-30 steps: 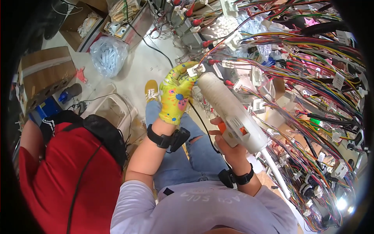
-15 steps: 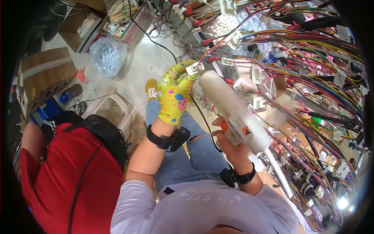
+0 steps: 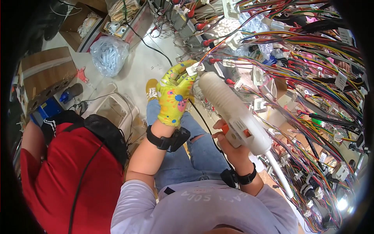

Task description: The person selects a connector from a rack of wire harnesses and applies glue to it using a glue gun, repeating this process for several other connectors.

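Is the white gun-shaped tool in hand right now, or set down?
In hand. The right hand grips the white gun-shaped tool by its handle, nozzle raised toward the small white connector pinched by the gloved left hand.

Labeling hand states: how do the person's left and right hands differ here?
The left hand wears a yellow patterned glove; the right hand is bare. The left hand pinches a small white connector at its fingertips; the right hand grips the handle of a white glue gun. The left hand reaches further up toward the wires; the right hand sits lower, nearer the body. Both wear a black wristband.
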### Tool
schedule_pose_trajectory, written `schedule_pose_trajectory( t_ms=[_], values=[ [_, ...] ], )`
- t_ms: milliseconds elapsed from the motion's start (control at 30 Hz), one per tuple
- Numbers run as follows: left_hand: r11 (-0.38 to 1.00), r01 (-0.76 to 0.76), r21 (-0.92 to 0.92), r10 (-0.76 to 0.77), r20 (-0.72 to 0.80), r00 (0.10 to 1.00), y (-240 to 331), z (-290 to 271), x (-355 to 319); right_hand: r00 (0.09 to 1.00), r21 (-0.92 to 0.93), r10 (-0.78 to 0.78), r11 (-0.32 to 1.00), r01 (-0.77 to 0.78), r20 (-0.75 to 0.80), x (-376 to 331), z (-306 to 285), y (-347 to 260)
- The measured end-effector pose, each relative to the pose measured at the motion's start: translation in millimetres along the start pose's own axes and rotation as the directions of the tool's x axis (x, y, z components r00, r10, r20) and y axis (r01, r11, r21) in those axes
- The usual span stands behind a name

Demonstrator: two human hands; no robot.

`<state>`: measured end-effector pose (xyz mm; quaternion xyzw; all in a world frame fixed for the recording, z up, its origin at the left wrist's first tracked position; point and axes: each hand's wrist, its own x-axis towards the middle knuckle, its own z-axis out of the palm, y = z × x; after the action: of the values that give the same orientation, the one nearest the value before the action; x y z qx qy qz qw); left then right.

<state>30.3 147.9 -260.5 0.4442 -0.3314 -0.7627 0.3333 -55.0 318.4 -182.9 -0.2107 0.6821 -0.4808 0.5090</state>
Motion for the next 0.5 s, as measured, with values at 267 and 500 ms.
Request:
schedule_pose_trajectory(
  t_ms=[267,500],
  values=[
    [0.996,-0.055,-0.066,0.058,0.048,0.997,-0.2,-3.6,0.8,0.999,0.036,-0.034,0.999,0.034,-0.018,0.7,2.6,0.2],
    [0.998,-0.047,-0.035,0.047,0.000,0.999,2.6,-1.4,-0.2,1.000,0.087,0.000,0.996,0.001,-0.007,-0.1,3.7,-3.9]
  ],
)
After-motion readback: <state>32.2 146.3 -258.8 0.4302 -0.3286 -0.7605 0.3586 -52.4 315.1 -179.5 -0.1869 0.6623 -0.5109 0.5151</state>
